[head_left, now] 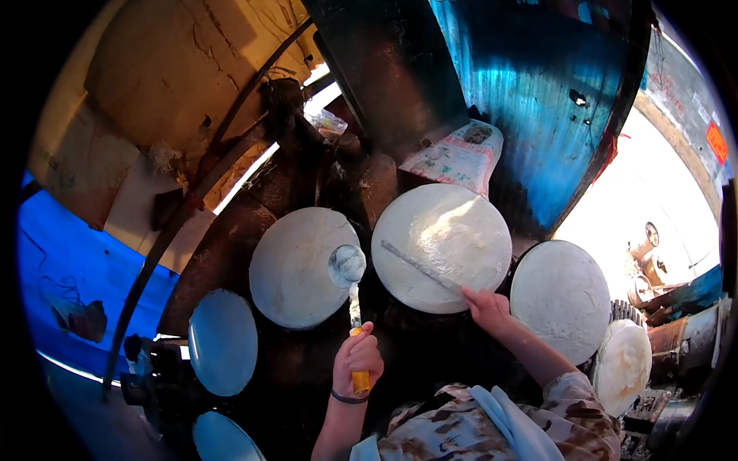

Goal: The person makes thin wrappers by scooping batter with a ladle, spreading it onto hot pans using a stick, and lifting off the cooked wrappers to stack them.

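My left hand (359, 359) is closed round the yellow handle of a ladle (347, 266). The ladle's batter-coated bowl is over the right edge of a round white plate (298, 269). My right hand (486, 309) grips the near end of a long thin flat stick (419, 265), which lies slantwise over another round plate (442, 230). A white layer covers this plate, with a rougher, brighter patch near its middle. Whether the stick touches the layer I cannot tell.
More round plates stand to the right (560, 301), far right (624, 367) and left (223, 342). Behind them are a printed bag (461, 154), a dark bottle-shaped object (361, 173) and a blue corrugated sheet (530, 115). A curved dark bar rises at the left.
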Demonstrator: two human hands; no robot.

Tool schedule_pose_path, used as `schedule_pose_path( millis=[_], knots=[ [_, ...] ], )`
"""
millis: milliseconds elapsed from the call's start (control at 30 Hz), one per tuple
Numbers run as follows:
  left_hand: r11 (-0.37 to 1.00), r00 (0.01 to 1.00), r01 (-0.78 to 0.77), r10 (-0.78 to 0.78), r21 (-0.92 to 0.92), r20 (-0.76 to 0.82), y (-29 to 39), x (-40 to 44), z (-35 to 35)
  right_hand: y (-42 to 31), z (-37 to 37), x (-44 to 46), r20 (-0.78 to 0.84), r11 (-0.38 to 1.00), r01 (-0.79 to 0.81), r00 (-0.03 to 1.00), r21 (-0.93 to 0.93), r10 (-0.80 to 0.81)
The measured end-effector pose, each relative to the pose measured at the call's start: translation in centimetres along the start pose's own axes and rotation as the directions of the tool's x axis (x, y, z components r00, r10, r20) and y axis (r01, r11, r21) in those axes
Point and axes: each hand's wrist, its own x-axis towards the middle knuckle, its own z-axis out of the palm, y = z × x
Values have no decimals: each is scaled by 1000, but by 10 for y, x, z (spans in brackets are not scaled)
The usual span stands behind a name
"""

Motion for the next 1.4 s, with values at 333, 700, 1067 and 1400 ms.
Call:
schedule_pose_path(
  millis=[333, 700, 1067, 1400],
  knots=[
    [902, 924, -312, 361, 300, -127, 14, -175, -45, -7, 20, 10, 116, 568, -461, 835, 682, 538],
    [867, 875, -477, 484, 147, -15, 14, -257, -72, -140, 43, -73, 718, -17, -721, 688, 693, 104],
    [840, 844, -537, 535, 76, 46, 26, -260, -72, -136, 71, -41, 794, 120, -795, 604, 594, 69],
    [828, 831, -553, 556, 88, -6, 43, -223, -30, -115, 87, 88, 861, 159, -849, 509, 504, -8]
  ],
)
